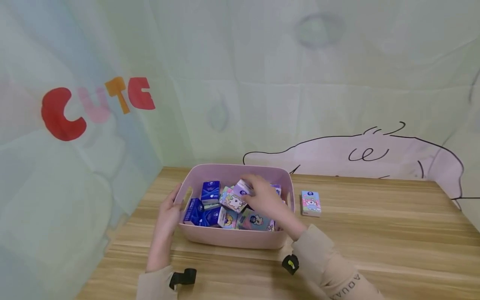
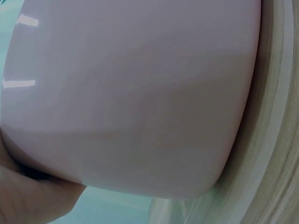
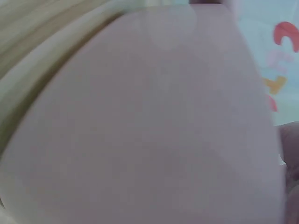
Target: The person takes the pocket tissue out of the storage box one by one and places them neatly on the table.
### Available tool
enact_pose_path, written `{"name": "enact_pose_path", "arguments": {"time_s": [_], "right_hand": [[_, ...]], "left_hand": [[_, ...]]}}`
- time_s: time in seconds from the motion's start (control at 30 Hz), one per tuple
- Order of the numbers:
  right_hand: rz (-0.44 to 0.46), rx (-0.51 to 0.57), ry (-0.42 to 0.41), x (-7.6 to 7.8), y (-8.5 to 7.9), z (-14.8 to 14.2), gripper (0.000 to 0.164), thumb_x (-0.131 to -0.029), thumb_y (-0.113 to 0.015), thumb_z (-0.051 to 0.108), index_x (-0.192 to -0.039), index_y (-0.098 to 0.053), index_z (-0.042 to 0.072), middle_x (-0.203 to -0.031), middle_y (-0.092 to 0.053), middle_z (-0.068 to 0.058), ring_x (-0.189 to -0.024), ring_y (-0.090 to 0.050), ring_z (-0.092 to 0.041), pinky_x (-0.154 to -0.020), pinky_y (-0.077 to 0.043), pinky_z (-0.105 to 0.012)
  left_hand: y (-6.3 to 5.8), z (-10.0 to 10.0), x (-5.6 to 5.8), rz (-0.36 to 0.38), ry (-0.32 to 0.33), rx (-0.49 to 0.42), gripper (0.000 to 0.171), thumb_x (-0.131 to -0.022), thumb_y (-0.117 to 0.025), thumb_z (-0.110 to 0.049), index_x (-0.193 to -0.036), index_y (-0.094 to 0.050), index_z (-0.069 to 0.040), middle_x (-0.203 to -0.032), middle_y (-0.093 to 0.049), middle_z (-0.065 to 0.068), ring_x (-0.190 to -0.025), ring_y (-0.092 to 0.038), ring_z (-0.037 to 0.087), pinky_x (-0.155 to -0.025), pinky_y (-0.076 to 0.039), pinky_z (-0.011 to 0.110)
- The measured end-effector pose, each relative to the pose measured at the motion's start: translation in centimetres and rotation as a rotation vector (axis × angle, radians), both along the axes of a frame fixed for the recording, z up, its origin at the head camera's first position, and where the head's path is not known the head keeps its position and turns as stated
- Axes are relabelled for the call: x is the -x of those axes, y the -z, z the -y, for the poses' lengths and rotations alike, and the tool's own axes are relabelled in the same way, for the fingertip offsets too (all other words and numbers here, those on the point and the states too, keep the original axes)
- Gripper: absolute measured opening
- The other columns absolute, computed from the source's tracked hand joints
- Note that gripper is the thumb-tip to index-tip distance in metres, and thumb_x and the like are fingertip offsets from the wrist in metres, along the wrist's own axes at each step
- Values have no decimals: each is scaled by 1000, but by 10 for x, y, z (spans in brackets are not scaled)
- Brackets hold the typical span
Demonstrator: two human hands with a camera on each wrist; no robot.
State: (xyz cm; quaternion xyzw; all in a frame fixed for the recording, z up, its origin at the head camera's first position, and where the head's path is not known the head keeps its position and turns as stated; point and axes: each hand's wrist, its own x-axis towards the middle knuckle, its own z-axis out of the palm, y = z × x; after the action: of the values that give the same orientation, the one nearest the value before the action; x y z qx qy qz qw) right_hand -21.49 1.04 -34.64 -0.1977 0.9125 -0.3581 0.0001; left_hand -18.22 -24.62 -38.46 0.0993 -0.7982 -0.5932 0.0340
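– What's in front of the bin?
– Wood-grain table, and right of that, a beige sleeve lettered "AQUA".
– The hands?
– Left hand touches the bin's left end; how curled, I can't tell. Right hand, inside the bin, pinches a lilac pack, partly hiding blue packs and pastel packs; labels too small to read.
– Beyond?
– One pastel box right of the bin; behind, a pale wall sheet, "CUTE" leftward.

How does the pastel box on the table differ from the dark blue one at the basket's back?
The pastel box shows a cartoon, the dark blue box lighter wavy lines. The pastel box lies outside the basket, the dark blue box inside. Both are rectangular.
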Motion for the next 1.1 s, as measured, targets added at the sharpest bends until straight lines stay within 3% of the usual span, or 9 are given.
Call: {"name": "enact_pose_path", "arguments": {"time_s": [0.13, 0.23, 0.43, 0.73, 0.9, 1.1], "right_hand": [[-4, 95, 32, -4, -15, -16, 45, -86, -71, 16, -126, -52, 7, -117, -63, -11, -99, -62, -23, -83, -55, -36], [4, 196, 37, -5, -22, -31, 40, -87, -70, 14, -119, -48, 7, -109, -62, -13, -95, -61, -23, -78, -54, -32], [-4, 334, 100, -3, -28, -64, 35, -89, -66, 11, -118, -46, 7, -112, -59, -17, -96, -60, -28, -79, -54, -31], [-77, 374, 188, 2, -20, -114, 33, -89, -66, 11, -119, -53, 3, -115, -60, -16, -90, -56, -18, -77, -50, -22], [-24, 359, 232, 5, -11, -144, 36, -91, -64, 14, -123, -53, 1, -115, -59, -17, -84, -56, -8, -72, -50, -18], [75, 378, 230, 9, 4, -177, 40, -94, -60, 17, -127, -49, -4, -114, -58, -12, -84, -57, 3, -76, -53, -15]], "left_hand": [[1, -2, 1, -13, 1, -9, 60, -94, -29, 6, -153, -20, -5, -159, -21, 19, -139, -28, 33, -118, -23, 50], [2, -2, 2, -17, 3, 3, 60, -94, -30, 6, -153, -21, -5, -159, -21, 20, -141, -26, 34, -120, -21, 51], [2, -1, 1, -16, -5, 10, 60, -94, -31, 5, -153, -21, -5, -158, -22, 21, -144, -24, 36, -120, -18, 53], [3, -1, -1, 3, -21, -3, 58, -97, -29, 1, -153, -21, -9, -159, -21, 18, -145, -23, 36, -121, -16, 52], [3, -1, -1, 9, -16, -8, 56, -99, -27, -1, -154, -20, -9, -160, -19, 16, -147, -20, 38, -121, -16, 54], [3, -1, -1, 4, -18, 2, 55, -99, -28, -1, -153, -21, -9, -160, -19, 16, -147, -18, 37, -121, -14, 54]]}}
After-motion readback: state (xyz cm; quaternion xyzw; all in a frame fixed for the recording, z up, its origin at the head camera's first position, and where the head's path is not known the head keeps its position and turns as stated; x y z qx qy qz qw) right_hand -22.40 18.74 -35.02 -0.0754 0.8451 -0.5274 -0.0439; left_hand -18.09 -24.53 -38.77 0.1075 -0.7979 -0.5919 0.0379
